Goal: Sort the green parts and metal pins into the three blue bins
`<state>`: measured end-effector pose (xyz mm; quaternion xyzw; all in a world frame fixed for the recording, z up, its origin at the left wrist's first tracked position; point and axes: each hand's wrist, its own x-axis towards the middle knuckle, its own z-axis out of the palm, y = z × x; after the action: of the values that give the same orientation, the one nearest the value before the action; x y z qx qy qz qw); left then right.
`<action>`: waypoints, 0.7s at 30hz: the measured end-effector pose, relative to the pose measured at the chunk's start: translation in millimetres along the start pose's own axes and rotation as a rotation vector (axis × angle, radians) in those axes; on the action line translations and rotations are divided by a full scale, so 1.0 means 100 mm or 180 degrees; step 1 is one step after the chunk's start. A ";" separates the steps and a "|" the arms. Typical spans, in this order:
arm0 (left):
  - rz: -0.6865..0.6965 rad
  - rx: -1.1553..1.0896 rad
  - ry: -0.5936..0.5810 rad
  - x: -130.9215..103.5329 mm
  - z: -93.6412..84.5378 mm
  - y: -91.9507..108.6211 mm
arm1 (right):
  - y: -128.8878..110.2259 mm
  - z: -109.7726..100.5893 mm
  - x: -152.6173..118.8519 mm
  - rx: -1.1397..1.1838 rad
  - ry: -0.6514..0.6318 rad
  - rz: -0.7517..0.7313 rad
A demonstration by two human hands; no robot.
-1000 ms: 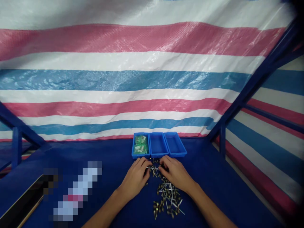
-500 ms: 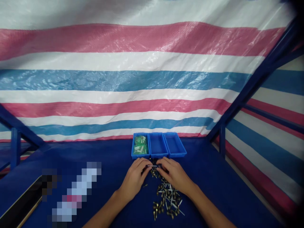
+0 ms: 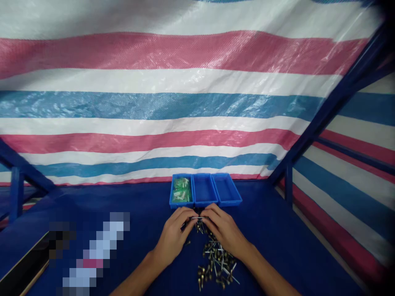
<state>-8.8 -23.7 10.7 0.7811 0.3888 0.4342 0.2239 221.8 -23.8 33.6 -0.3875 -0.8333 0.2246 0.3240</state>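
Silvery pin in both hands, pixelated strip unreadable

Left hand and right hand pinch a thin metal pin, one end each. Loose pile of brass-headed pins below, on blue table. Three blue trays behind, side by side; leftmost holds green packets. Striped sheet backs everything.

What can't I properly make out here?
In the head view:
Thin rod: ends obscured at the left hand and right hand.
Small parts: partly behind the right hand, too small to count.
Green packets: contents too small to identify.
Dark flat object: cut off at the lower-left corner.
Pale object: blurred by pixel blocks.
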 end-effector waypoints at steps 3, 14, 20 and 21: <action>0.0049 -0.0005 0.0026 -0.01 0.01 -0.01 | 0.00 0.03 0.00 0.0108 0.0098 -0.0030; 0.0026 0.0226 -0.0020 -0.01 -0.02 0.00 | 0.01 0.05 0.01 0.0366 0.0505 0.0146; 0.0016 0.0498 0.0021 0.00 -0.04 0.02 | 0.10 0.10 0.02 0.0714 0.0910 0.0512; 0.0018 0.0529 -0.0013 0.00 -0.03 0.02 | 0.13 0.11 0.03 0.0792 0.0944 0.0570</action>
<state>-10.9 -24.5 13.9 0.7989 0.4209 0.3995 0.1580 218.8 -15.4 18.6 -0.4458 -0.7046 0.2941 0.4672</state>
